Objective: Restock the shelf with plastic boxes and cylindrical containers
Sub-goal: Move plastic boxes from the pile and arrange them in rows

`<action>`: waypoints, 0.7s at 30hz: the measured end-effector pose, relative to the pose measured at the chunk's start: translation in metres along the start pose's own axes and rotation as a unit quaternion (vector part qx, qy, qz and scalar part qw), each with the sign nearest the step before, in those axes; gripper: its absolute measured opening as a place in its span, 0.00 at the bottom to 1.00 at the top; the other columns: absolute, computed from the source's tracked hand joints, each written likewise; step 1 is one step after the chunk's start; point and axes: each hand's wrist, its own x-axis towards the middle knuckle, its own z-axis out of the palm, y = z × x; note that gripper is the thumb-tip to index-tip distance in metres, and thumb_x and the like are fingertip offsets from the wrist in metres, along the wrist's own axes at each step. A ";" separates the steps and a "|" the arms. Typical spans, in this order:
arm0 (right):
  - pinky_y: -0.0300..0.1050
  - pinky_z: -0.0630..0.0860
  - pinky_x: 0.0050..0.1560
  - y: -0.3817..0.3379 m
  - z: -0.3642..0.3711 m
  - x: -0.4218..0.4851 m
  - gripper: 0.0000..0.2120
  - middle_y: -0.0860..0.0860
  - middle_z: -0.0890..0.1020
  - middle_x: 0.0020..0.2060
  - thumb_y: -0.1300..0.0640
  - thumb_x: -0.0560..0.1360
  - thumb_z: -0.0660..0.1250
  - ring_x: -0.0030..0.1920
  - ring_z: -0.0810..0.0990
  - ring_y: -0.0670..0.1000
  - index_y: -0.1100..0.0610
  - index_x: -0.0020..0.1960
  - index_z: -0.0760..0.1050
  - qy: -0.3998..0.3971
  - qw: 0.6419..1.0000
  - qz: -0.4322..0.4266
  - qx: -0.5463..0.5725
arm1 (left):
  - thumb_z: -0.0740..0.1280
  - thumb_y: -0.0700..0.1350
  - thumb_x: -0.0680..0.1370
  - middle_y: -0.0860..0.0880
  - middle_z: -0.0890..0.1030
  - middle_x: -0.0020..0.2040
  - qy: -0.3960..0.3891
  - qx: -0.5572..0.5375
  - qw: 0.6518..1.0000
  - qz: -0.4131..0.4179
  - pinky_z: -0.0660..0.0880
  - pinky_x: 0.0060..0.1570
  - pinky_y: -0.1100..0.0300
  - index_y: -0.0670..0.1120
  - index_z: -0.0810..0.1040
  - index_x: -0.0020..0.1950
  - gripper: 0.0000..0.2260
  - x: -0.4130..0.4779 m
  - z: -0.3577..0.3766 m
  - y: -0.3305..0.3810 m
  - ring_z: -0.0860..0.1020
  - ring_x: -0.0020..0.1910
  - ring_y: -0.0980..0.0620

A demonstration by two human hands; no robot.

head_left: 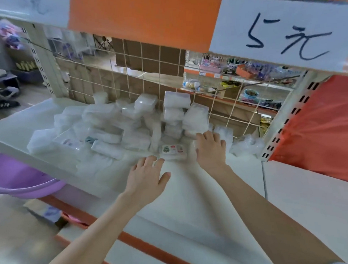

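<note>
Palm down, my left hand (147, 177) rests on the white shelf (193, 202), fingers loosely spread and holding nothing, their tips just beside a small labelled box (173, 151). My right hand (210, 150) reaches further in, fingers straight and apart, touching the foot of a stack of clear plastic boxes (196, 120) without gripping anything. Left of it, more boxes lie in a loose heap (99, 128) against the wire grid (136, 58) at the back. A purple basin (15, 178) sits below the shelf's left edge, and a handwritten price sign (285, 35) hangs overhead.
</note>
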 end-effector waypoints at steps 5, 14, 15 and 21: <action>0.50 0.66 0.57 0.009 0.004 -0.015 0.16 0.55 0.70 0.61 0.59 0.76 0.61 0.60 0.68 0.58 0.57 0.64 0.69 -0.016 0.995 0.060 0.073 | 0.55 0.55 0.80 0.50 0.65 0.70 -0.026 -0.069 0.996 0.047 0.63 0.63 0.55 0.50 0.62 0.72 0.22 0.014 0.001 -0.004 0.62 0.68 0.48; 0.40 0.70 0.48 0.006 -0.010 -0.065 0.14 0.55 0.76 0.45 0.69 0.70 0.67 0.46 0.75 0.54 0.62 0.54 0.75 0.061 0.895 0.136 0.421 | 0.60 0.57 0.77 0.47 0.67 0.70 -0.081 -0.252 0.962 0.063 0.62 0.62 0.59 0.45 0.62 0.72 0.27 0.030 0.010 0.000 0.64 0.69 0.49; 0.40 0.72 0.50 0.004 -0.012 -0.069 0.14 0.53 0.76 0.46 0.71 0.69 0.67 0.46 0.75 0.54 0.61 0.53 0.75 0.065 0.887 0.125 0.439 | 0.61 0.57 0.77 0.47 0.70 0.67 -0.083 -0.299 0.949 0.056 0.63 0.58 0.62 0.45 0.65 0.71 0.26 0.032 0.009 0.001 0.67 0.67 0.49; 0.43 0.73 0.58 -0.008 -0.014 -0.091 0.19 0.48 0.74 0.51 0.76 0.65 0.69 0.56 0.75 0.53 0.58 0.50 0.76 0.084 0.860 0.046 0.501 | 0.67 0.53 0.67 0.63 0.81 0.40 -0.161 -0.539 0.823 0.077 0.71 0.39 0.75 0.58 0.79 0.46 0.08 0.028 -0.005 0.001 0.77 0.40 0.67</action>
